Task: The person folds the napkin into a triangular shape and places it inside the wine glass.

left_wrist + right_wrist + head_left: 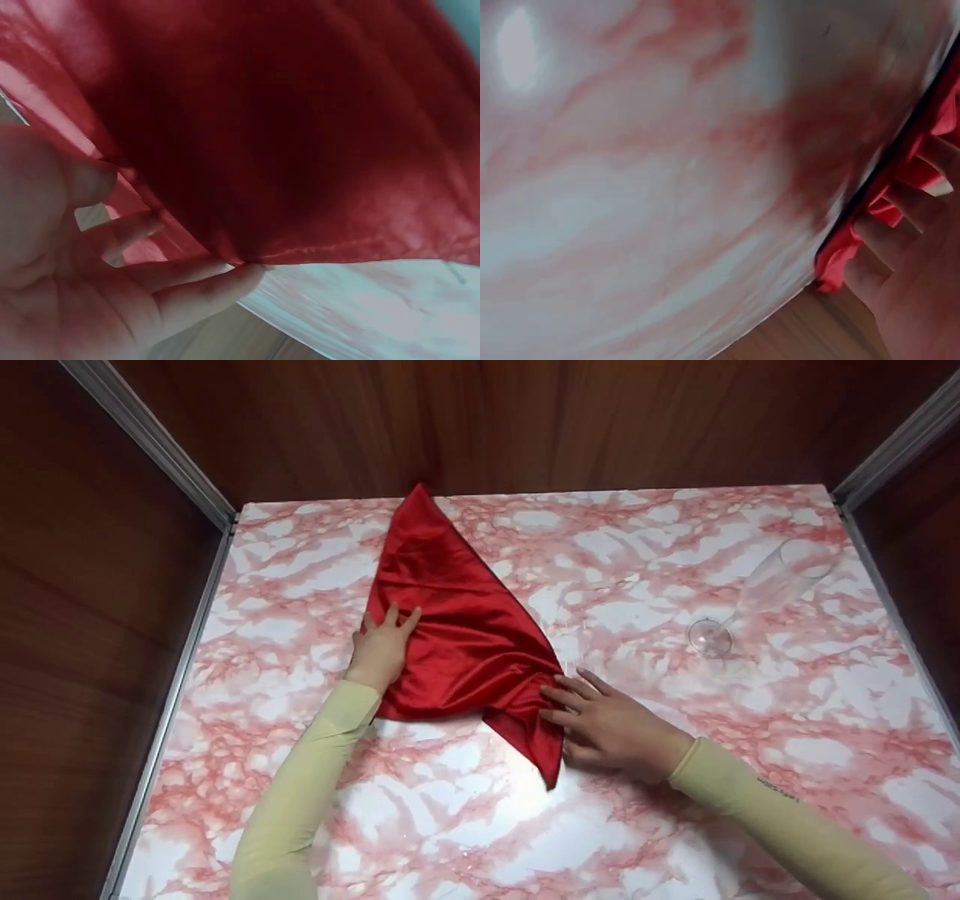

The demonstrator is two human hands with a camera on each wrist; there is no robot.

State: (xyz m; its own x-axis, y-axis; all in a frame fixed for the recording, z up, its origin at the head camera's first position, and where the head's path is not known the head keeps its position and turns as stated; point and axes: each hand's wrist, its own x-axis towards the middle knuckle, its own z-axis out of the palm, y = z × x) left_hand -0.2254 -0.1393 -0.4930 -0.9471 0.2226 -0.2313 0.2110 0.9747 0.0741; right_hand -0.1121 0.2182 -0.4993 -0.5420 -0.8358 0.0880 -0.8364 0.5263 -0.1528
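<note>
A red satin cloth (457,645) lies on the table, one corner pointing to the back wall and the front right part folded and bunched. My left hand (381,652) rests on the cloth's left edge with the fingers spread. In the left wrist view, the fingers of the left hand (142,285) touch the cloth (300,135) along its edge. My right hand (619,727) lies at the cloth's right edge, its straight fingertips touching the bunched part. Close up in the right wrist view, the right hand's fingers (889,240) lie against the cloth's edge (836,259).
A clear stemmed glass (769,589) stands on its foot to the right of the cloth. The table (637,840) has a red and white marbled top. Dark wooden panels (525,427) rise at the back, left and right.
</note>
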